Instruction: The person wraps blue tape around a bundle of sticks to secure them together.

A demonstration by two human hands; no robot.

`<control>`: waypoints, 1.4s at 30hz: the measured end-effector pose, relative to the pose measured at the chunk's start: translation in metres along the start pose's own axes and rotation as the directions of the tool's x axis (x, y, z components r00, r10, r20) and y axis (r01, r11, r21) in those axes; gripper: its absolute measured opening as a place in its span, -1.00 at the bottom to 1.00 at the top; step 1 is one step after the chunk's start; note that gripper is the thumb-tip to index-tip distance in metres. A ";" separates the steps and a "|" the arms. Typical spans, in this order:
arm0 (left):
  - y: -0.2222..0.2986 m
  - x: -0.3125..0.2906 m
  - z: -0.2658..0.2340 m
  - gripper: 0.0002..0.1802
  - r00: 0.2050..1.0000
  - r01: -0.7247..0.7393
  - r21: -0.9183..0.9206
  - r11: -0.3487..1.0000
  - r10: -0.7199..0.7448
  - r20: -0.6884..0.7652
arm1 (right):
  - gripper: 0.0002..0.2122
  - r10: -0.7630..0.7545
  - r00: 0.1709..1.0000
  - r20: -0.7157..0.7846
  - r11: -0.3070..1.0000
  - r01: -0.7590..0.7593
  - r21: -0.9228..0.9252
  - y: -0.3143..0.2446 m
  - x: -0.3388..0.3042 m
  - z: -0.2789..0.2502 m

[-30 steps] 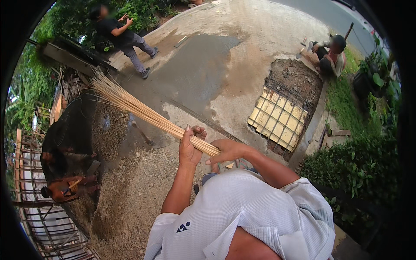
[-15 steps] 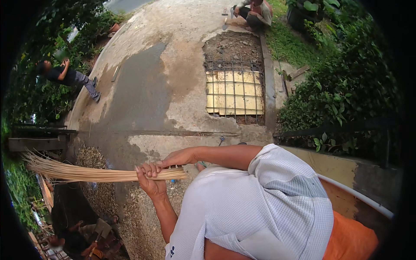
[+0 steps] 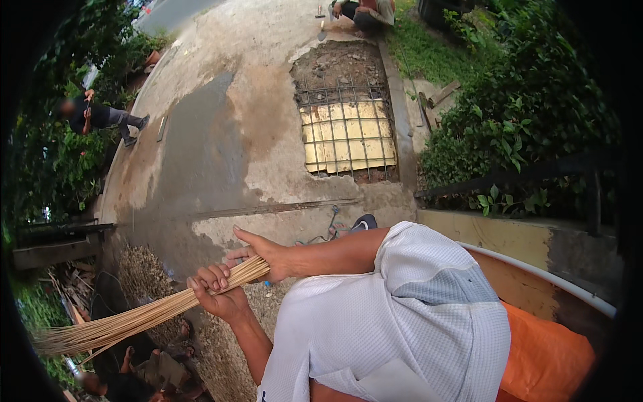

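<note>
My left hand (image 3: 222, 298) is closed around a stick broom (image 3: 144, 315), a bundle of long thin tan sticks, gripping it near its butt end. The sticks fan out toward the left rim, lower than the grip. At the butt end, my right hand (image 3: 268, 256) lies with its palm against the stick ends, thumb stretched out and fingers apart. Part of its fingers is hidden behind the bundle.
A pit with a rebar grid (image 3: 348, 127) over yellow panels lies ahead. Wet grey cement (image 3: 201, 141) covers ground to its left. People stand at far left (image 3: 100, 115), crouch at the top (image 3: 365, 13) and sit at lower left (image 3: 161, 372). An orange sheet (image 3: 542, 348) lies at lower right.
My right hand has gone from fingers curled over the sticks to palm against the butt end, thumb out. The broom's fanned end has swung lower. The person at far left has shifted.
</note>
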State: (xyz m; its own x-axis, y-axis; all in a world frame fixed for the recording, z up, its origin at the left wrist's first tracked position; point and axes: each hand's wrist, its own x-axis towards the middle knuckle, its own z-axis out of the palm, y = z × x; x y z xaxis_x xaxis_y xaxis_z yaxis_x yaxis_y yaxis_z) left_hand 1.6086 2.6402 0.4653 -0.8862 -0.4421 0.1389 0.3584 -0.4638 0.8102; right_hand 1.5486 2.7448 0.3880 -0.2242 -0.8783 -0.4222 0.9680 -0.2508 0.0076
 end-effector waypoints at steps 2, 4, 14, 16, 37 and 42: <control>-0.001 -0.002 0.001 -0.58 1.000 0.003 -0.007 1.000 -0.003 -0.023 | -0.08 0.005 1.000 -0.004 1.000 -0.005 -0.025 0.000 -0.001 0.000; 0.005 0.001 0.001 -0.52 0.998 0.003 -0.023 1.000 -0.004 -0.065 | -0.09 0.015 1.000 0.008 0.997 -0.015 -0.075 0.000 0.002 0.004; 0.019 0.011 -0.004 -0.61 0.970 0.090 -0.129 0.988 -0.116 -0.215 | -0.39 -0.050 0.970 0.237 0.500 0.229 -0.835 -0.039 0.001 -0.017; 0.011 0.005 -0.001 -0.61 0.957 0.123 -0.086 0.989 -0.141 -0.252 | -0.36 0.064 0.950 0.305 0.345 0.266 -0.900 -0.049 -0.008 -0.015; -0.034 0.013 0.001 -0.74 0.884 0.388 -0.165 0.907 -0.417 -0.212 | -0.69 -0.092 0.972 0.214 0.144 0.226 -0.964 -0.040 -0.050 -0.029; -0.038 0.049 -0.008 -0.64 0.891 0.341 -0.218 0.914 -0.389 -0.235 | -0.54 -0.102 0.984 0.147 0.222 0.167 -0.961 -0.058 -0.051 -0.022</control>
State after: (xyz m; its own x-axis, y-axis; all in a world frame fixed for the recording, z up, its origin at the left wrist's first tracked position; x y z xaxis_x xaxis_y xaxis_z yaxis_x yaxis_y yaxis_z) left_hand 1.5541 2.6296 0.4370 -0.8599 -0.3938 -0.3248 0.0893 -0.7424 0.6639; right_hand 1.5069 2.8134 0.3890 -0.3359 -0.8985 -0.2825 0.2853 0.1888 -0.9397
